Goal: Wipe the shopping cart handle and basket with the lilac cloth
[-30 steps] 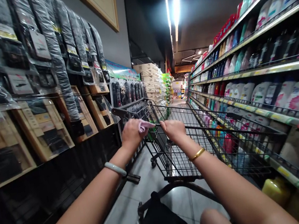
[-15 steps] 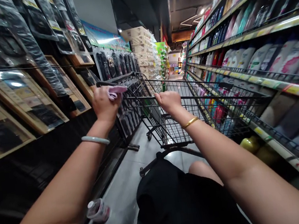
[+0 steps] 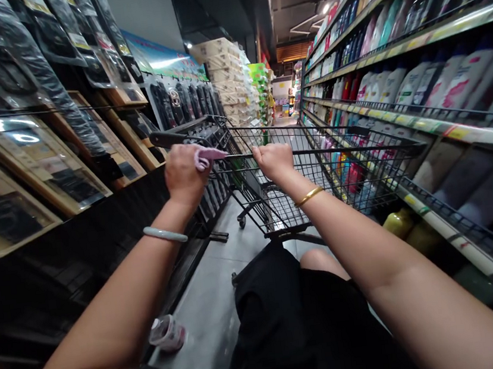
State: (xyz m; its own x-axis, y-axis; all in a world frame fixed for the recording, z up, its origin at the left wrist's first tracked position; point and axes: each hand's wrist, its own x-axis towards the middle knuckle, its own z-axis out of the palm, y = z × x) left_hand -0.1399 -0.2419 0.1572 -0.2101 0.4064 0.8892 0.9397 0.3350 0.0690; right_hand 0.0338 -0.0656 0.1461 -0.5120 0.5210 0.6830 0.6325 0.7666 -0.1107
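A black wire shopping cart (image 3: 283, 207) stands in front of me, its near side crossed by a thin top rail (image 3: 240, 156). My left hand (image 3: 186, 177) is closed on a folded pink cloth (image 3: 210, 154), which lies against the left part of that rail. A pale bangle (image 3: 165, 234) circles the left wrist. To the right, my right hand (image 3: 274, 160) is wrapped round the same rail in a fist, below it a gold bangle (image 3: 309, 196). The black handle end (image 3: 166, 137) of the cart sticks out just beyond my left hand.
Wooden boxed goods (image 3: 46, 161) and plastic-wrapped packs line the left wall. Shelves of bottles (image 3: 418, 82) run along the right side. A clear jar with a white lid (image 3: 168, 333) stands on the floor at lower left. Stacked cartons (image 3: 223, 70) rise farther down the aisle.
My left hand has slid right with the pink cloth, from near the handle end onto the rail. My right hand keeps its grip. The whole view has shifted slightly.
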